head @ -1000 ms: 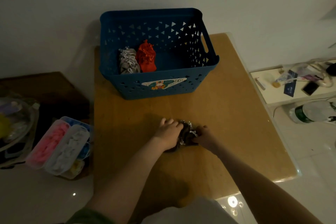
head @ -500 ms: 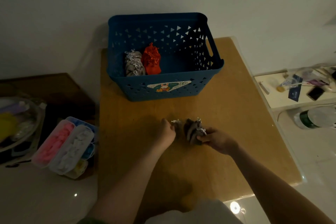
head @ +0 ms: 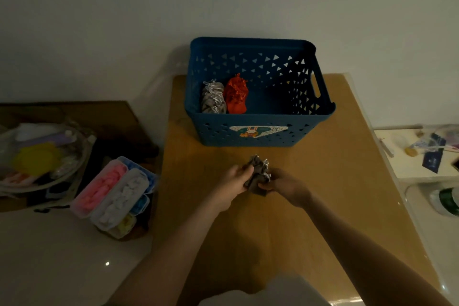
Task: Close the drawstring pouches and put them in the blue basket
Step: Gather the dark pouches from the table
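A dark grey drawstring pouch [head: 258, 171] with a silvery cord is held just above the wooden table [head: 323, 194], in front of the blue basket [head: 255, 129]. My left hand [head: 234, 184] grips its left side and my right hand [head: 283, 185] grips its right side. The pouch's top looks gathered, pointing toward the basket. Inside the basket, at its left, lie a grey pouch [head: 213, 98] and a red pouch [head: 236, 95], side by side.
Left of the table stand stacked clear boxes [head: 111, 196] with pink, white and blue contents and a bag of items [head: 37, 156]. A white shelf [head: 417, 154] with small clutter and a green-labelled bottle [head: 447, 202] are at the right.
Both hands have lifted slightly and closed in on the pouch, which is now bunched between them. The view has shifted so the basket sits further right and lower.
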Motion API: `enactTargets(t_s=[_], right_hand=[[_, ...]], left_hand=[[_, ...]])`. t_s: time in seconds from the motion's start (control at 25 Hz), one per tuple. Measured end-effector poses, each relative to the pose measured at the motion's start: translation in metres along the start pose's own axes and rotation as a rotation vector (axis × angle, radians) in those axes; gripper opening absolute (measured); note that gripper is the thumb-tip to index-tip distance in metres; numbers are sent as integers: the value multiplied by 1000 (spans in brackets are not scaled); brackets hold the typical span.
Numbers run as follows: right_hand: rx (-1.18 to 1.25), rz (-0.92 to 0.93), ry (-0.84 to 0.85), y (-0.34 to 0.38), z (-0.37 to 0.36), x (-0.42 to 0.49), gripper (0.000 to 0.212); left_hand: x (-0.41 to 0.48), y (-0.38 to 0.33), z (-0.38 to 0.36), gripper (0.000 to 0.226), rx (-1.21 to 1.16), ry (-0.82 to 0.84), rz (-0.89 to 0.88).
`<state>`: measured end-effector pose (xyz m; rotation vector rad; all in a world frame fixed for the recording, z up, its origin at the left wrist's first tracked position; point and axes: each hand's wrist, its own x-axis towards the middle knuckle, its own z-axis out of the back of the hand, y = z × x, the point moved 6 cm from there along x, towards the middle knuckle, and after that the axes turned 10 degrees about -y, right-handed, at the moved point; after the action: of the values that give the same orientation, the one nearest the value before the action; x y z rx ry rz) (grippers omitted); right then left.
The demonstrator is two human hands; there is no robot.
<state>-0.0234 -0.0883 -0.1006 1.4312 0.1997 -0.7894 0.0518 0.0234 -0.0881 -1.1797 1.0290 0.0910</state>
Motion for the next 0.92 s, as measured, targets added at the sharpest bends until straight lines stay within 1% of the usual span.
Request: enactTargets(t_s=[0.04, 0.08, 0.16, 0.2, 0.28, 0.4, 0.48, 0.52, 0.6, 0.72, 0.8, 0.84, 0.92], right_hand=[[-17, 28, -24, 10, -3, 0, 25], [-10, 66, -66, 22, -5, 1, 31], [41, 146, -143, 49, -4, -2, 42], [66, 186, -151, 66, -3, -3, 42], [91, 269, -147, 103, 0, -7, 34], [144, 378, -142, 161, 7, -8, 17], [154, 407, -120, 187, 11, 1, 19], [156, 404, -111, 198, 13, 10, 21], [163, 369, -112, 212, 20, 35, 25], [151, 265, -195, 218, 40, 78, 27], [95, 189, -279, 211, 57, 105, 28], [59, 154, -312, 204, 67, 120, 29], [-18, 90, -364, 189, 82, 151, 28]], left_hand=[[-1, -7, 6, 26, 67, -38, -73], [-2, -16, 12, 29, 94, -71, -144], [-7, -38, 23, 27, 54, -85, -260], [-11, -51, 29, 22, 21, -71, -307], [-21, -84, 39, 14, -12, -44, -406], [-34, -138, 57, 10, 5, -51, -560], [-34, -169, 67, 6, 119, -87, -620], [-32, -184, 73, 3, 201, -118, -644], [-25, -210, 83, 8, 326, -169, -673], [-11, -240, 97, 15, 368, -262, -692], [3, -254, 102, 16, 397, -324, -705], [11, -261, 99, 15, 435, -322, -703], [42, -275, 81, 17, 578, -256, -649]])
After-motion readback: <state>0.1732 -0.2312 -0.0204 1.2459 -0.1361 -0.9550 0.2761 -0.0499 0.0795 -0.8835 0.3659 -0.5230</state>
